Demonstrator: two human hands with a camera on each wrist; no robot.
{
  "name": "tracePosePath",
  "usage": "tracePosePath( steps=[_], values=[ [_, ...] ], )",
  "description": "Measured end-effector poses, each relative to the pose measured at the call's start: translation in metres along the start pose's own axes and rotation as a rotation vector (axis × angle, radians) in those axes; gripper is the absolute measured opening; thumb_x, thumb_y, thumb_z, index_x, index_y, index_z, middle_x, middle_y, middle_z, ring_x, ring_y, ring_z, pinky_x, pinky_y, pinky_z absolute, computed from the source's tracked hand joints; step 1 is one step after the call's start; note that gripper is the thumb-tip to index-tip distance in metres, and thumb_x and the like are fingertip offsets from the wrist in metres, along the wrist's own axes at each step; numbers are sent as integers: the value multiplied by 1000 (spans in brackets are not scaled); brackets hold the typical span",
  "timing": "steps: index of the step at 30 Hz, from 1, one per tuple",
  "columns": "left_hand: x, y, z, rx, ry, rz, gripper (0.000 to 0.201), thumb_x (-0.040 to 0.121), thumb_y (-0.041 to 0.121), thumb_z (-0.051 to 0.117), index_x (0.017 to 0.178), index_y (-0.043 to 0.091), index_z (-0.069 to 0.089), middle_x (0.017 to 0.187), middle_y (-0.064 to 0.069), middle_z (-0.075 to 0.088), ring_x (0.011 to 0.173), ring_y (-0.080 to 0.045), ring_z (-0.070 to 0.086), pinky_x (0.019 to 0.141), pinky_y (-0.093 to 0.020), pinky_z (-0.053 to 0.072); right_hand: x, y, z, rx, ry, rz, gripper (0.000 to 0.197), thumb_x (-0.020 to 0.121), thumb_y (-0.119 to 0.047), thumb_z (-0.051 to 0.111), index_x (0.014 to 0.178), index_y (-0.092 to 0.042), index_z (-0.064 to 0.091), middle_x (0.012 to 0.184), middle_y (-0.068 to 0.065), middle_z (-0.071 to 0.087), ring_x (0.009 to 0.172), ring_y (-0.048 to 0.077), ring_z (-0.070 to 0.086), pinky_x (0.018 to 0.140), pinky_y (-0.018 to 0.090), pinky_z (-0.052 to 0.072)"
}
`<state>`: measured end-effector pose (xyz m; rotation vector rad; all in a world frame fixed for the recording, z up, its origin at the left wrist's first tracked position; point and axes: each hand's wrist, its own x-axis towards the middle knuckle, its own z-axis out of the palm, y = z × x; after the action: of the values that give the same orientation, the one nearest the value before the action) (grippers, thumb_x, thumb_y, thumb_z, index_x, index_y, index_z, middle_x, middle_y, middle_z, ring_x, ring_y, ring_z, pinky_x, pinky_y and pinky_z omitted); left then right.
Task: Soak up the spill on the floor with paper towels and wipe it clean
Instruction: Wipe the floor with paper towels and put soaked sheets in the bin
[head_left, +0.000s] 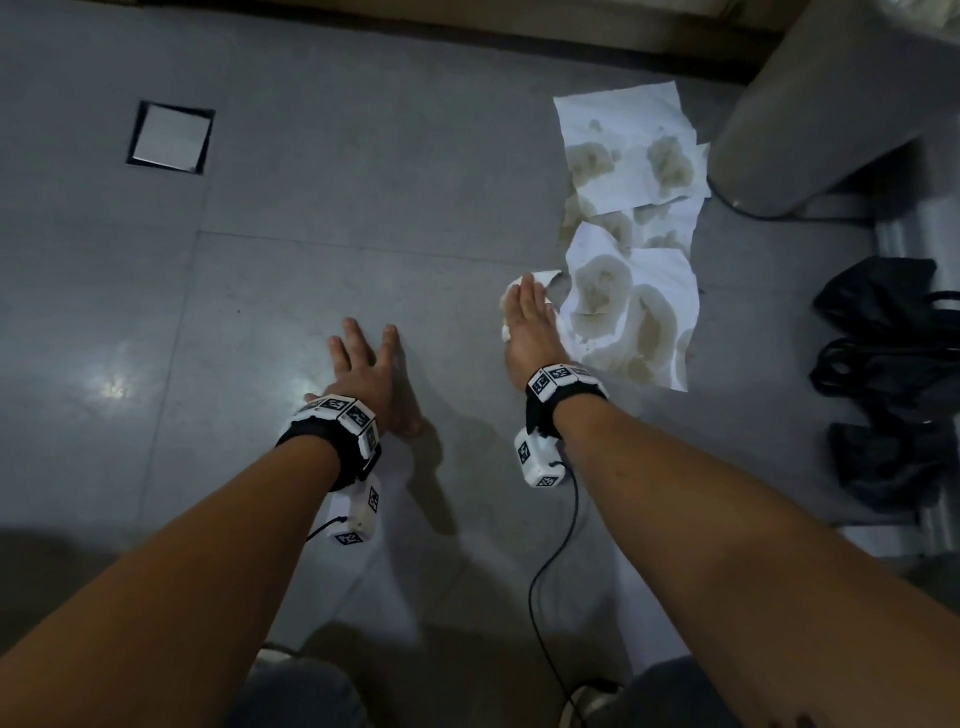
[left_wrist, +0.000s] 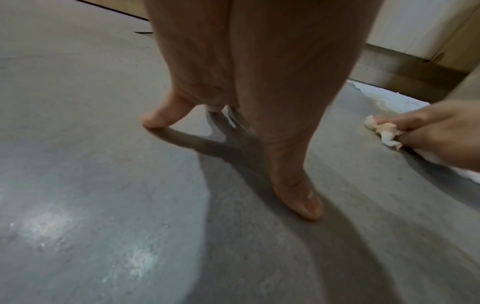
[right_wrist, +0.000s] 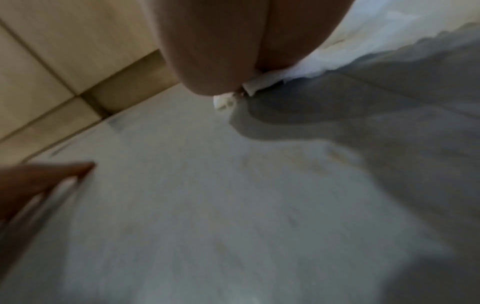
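Note:
Several white paper towels (head_left: 634, 291) lie spread on the grey floor at the right, blotched with brownish wet stains; another stained sheet (head_left: 623, 150) lies farther away. My right hand (head_left: 530, 322) is at their left edge, pressing down on a crumpled towel wad (head_left: 508, 304). In the left wrist view that wad (left_wrist: 384, 131) sticks out between the thumb and fingers of the right hand (left_wrist: 436, 133). The blurred right wrist view shows the right hand (right_wrist: 221, 51) over a bit of wad (right_wrist: 223, 101). My left hand (head_left: 363, 374) rests flat on bare floor, fingers spread, holding nothing.
A square metal floor cover (head_left: 169, 137) sits at the far left. A grey rounded bin (head_left: 810, 119) stands right of the towels, with black bags (head_left: 893, 374) nearer along the right edge. A black cable (head_left: 550, 561) trails from my right wrist. A wooden cabinet base (head_left: 467, 21) runs along the back.

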<state>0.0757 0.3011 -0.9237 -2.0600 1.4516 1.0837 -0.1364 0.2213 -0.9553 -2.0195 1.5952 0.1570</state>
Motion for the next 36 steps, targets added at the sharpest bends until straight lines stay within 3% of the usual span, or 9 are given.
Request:
tracePosePath(
  steps=[4, 9, 13, 16, 21, 24, 28, 31, 36],
  values=[
    [1, 2, 0, 7, 6, 12, 127, 77, 3, 77, 155, 34, -19, 152, -13, -44, 145, -40, -29, 112, -69, 25, 15, 11, -13, 47, 122, 136, 72, 89, 9, 33, 154, 0, 3, 161, 20, -10, 150, 30, -9, 122, 36, -1],
    [6, -3, 5, 44, 24, 3, 130, 76, -1, 78, 153, 36, -20, 151, -13, -45, 145, -41, -29, 109, -71, 26, 19, 6, -17, 98, 85, 212, 70, 91, -1, 38, 153, 3, 6, 161, 21, -10, 150, 32, -8, 122, 39, 1],
    [5, 1, 4, 29, 18, 3, 131, 75, 5, 81, 154, 33, -20, 152, -16, -44, 145, -41, -28, 110, -70, 26, 25, -12, -15, 133, 79, 117, 69, 91, 2, 35, 153, 3, 5, 161, 21, -11, 150, 32, -11, 122, 40, -3],
    [8, -1, 7, 34, 22, 4, 134, 73, 15, 85, 153, 33, -21, 152, -16, -43, 145, -42, -27, 110, -70, 25, 27, -19, -5, 88, 55, 130, 74, 92, -2, 39, 154, 1, -1, 161, 18, -15, 149, 30, -14, 121, 39, -7],
    [16, -3, 13, 48, 65, -10, 122, 85, 12, 76, 153, 36, -22, 151, -16, -44, 145, -42, -27, 108, -73, 25, 19, -28, -2, 29, 0, 39, 73, 94, -1, 37, 153, 1, -5, 161, 19, -16, 149, 30, -14, 119, 36, -9],
    [12, -3, 10, 30, 38, -6, 122, 83, 16, 77, 153, 35, -21, 152, -16, -43, 145, -42, -28, 109, -73, 24, 14, -31, 0, 14, -46, 37, 72, 96, -5, 37, 154, 0, -5, 161, 18, -17, 149, 31, -16, 119, 38, -8],
    [10, -3, 6, -9, 28, 12, 143, 63, 39, 91, 151, 38, -22, 152, -11, -44, 145, -41, -29, 110, -71, 24, 1, -36, -11, 70, -62, -5, 66, 96, -3, 35, 154, 0, 4, 161, 21, -11, 150, 32, -8, 120, 37, -4],
    [6, -4, 3, 6, 31, 41, 146, 59, 54, 90, 152, 35, -21, 155, -14, -38, 145, -44, -26, 113, -69, 22, -35, -47, 19, 5, -113, -65, 70, 93, -2, 36, 154, -1, 1, 161, 20, -13, 150, 32, -11, 120, 40, -5],
    [0, -8, -10, 8, 25, 97, 128, 72, 48, 84, 157, 29, -9, 159, -20, -28, 146, -49, -18, 120, -58, 16, -48, -46, 34, 34, -122, -40, 61, 104, -21, 26, 154, 0, -3, 161, 17, -18, 149, 29, -17, 122, 43, -4]
  ],
)
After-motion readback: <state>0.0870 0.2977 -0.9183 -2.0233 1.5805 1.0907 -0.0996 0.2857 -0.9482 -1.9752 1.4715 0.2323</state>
